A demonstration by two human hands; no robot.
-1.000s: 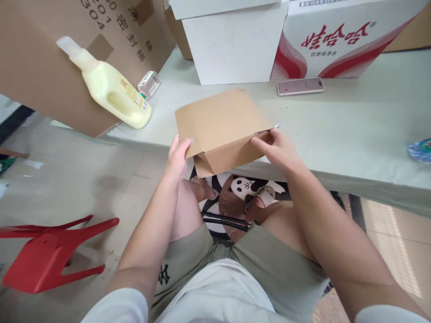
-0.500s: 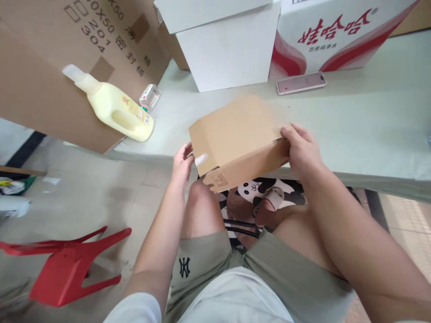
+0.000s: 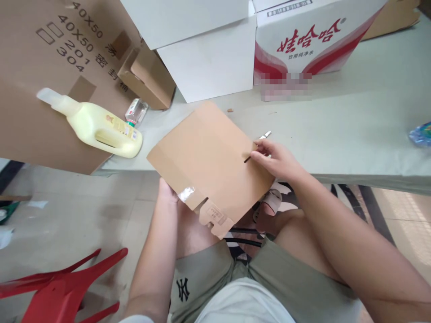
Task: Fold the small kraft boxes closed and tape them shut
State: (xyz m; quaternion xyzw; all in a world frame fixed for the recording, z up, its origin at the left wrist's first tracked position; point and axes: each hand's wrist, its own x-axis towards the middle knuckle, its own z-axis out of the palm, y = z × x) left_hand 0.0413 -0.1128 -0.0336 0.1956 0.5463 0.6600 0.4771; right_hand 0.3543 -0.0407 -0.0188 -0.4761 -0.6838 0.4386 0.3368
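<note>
A brown cardboard box [image 3: 208, 152], folded flat, is tilted over the table's front edge. It has a notched flap at its near corner and a shiny strip of clear tape [image 3: 186, 193] on its left side. My left hand [image 3: 167, 190] grips it from below at the left edge, its fingers hidden underneath. My right hand [image 3: 272, 157] is closed on the right edge, thumb on top. A small silver piece [image 3: 265, 135] shows just beyond these fingers, and a short dark line shows by the thumb; I cannot tell whether they belong to one tool.
A yellow bottle [image 3: 104, 130] and a small clear bottle [image 3: 136, 111] lie at left, near a large carton [image 3: 30, 103]. White boxes [image 3: 208, 63] and a red-and-white carton [image 3: 303, 49] stand behind. A red plastic chair [image 3: 63, 287] is on the floor at left.
The cardboard has turned to show its broad face and come nearer to me. My left hand has slid under it; my right hand has shifted left. The view has moved right.
</note>
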